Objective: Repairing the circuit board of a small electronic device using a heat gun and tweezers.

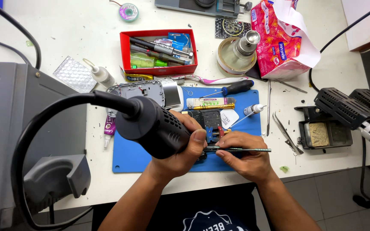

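— On the worktop (65,34), leftmost, what does the left hand (180,149) hold?
— Its grip is clenched round a black hot-air gun (153,126), nozzle down over the opened phone (210,124) on the blue mat (129,154).
— And the right hand (245,156)?
— Pinching tweezers (240,149) at the board. The phone lies opened but not reassembled; work looks midway.

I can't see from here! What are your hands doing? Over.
Left hand grips black hot-air gun. Right hand holds tweezers at phone board. Nothing blocking.
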